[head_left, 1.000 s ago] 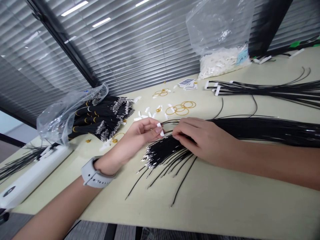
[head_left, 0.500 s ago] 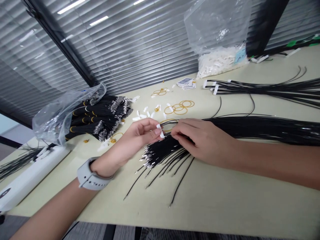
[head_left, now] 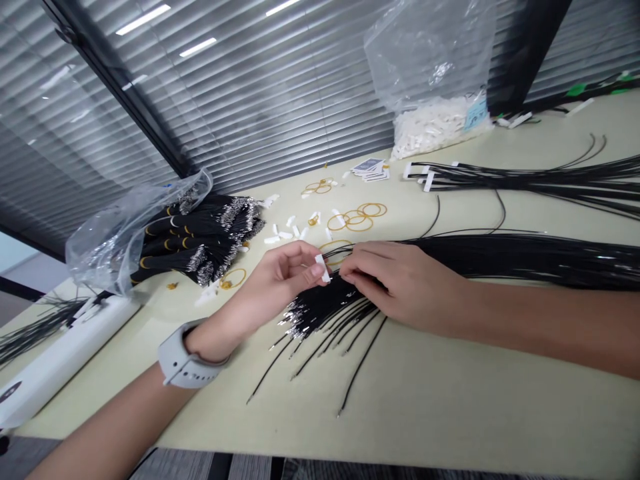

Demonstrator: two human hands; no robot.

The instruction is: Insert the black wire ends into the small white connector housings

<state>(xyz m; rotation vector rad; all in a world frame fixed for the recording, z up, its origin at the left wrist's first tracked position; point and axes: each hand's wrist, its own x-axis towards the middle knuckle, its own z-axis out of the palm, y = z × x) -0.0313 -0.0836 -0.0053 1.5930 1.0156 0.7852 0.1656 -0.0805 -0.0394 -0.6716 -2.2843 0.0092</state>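
My left hand (head_left: 287,273), with a grey watch strap at the wrist, pinches a small white connector housing (head_left: 323,268) between thumb and fingers. Several thin black wires (head_left: 340,249) run from beside the housing toward my right hand (head_left: 395,280). The fingers of that hand are closed in a pinch on a black wire close to the housing; the fingertips partly hide it. Under both hands lies a thick bundle of black wires (head_left: 530,260), its silver crimped ends (head_left: 300,317) fanned out at the left. A few wires stray toward the table's front.
Loose white housings (head_left: 285,235) and yellow rubber bands (head_left: 357,219) lie behind the hands. Banded wire bundles (head_left: 200,233) in clear plastic sit at left, near a long white roll (head_left: 70,360). A bag of white housings (head_left: 435,123) and wires with housings (head_left: 525,175) are at back right.
My left hand has shifted slightly right with the white housing, closer to the right fingertips. The right hand keeps its pinch, almost unmoved. The camera view has shifted a little.
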